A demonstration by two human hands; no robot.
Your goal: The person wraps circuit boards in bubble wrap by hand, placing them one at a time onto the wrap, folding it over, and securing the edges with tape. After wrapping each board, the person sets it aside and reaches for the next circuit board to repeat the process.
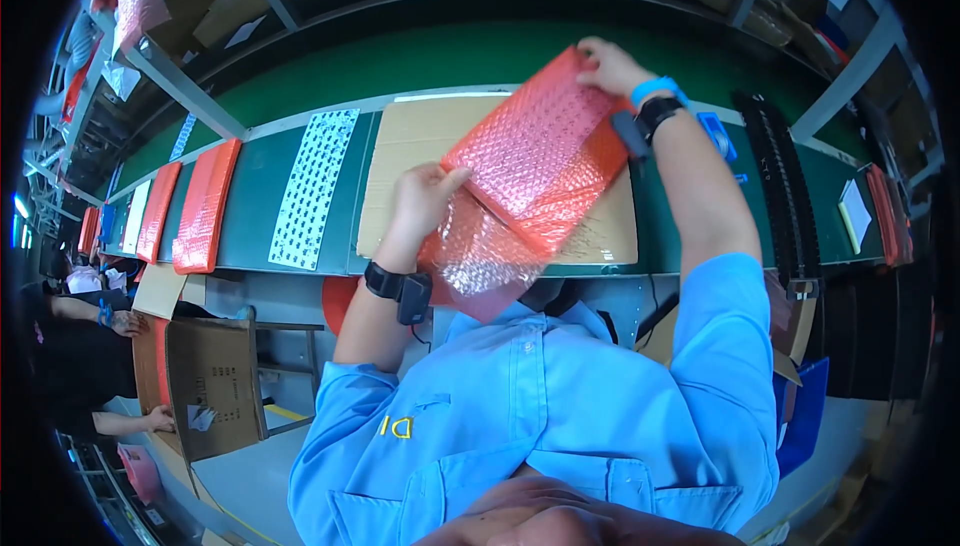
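Observation:
A red, see-through bubble-wrap bag (535,131) is held up at a slant above a flat cardboard sheet (395,131) on the green bench. My right hand (610,68) grips its upper right corner with the fingers closed. At the lower left, my left hand (422,204) pinches the bag's edge between thumb and fingers. A loose, clearer part of the bubble wrap hangs toward my chest, over the bench's front edge. Whether anything lies inside the bag I cannot tell. Both wrists wear dark bands with small boxes.
Left of the cardboard lies a white sheet with rows of dark marks (315,191), then red bubble-wrap packages (207,206). At right are a blue object (716,136) and a long black strip (780,186). At lower left, a co-worker's hands hold a cardboard box (215,386).

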